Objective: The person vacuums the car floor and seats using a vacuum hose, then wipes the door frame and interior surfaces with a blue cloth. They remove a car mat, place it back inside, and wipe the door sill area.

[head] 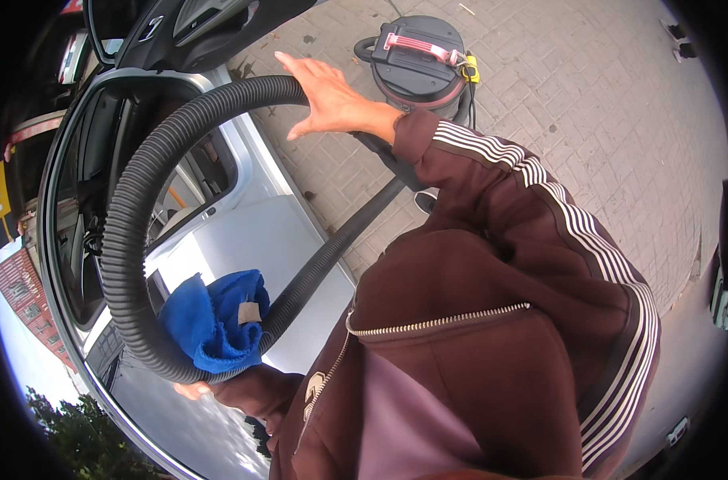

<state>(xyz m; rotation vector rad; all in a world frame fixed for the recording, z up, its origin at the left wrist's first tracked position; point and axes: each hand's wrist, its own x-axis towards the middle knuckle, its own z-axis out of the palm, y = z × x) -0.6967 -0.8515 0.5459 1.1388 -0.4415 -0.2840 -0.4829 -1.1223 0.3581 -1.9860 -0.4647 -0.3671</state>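
Note:
A thick black corrugated vacuum hose (pixel 130 198) makes a large loop in front of me. My right hand (pixel 325 96) touches the upper part of the loop, its thumb and fingers spread on either side of the hose. At the lower left, my left hand (pixel 191 390) is mostly hidden behind the hose; only a little of it shows. A crumpled blue cloth (pixel 220 324) with a pale tag lies against the hose there; its hold is hidden. One hose stretch runs up to a dark tube section (pixel 400 171) beside my right sleeve.
A canister vacuum (pixel 421 63) with a pink handle stands on the paving (pixel 556 90). Left of me is a silver car (pixel 250 234), its dark-trimmed door (pixel 190 33) projecting at the top. My shoe (pixel 424 201) shows below my sleeve. Another person's feet (pixel 679 45) are at far right.

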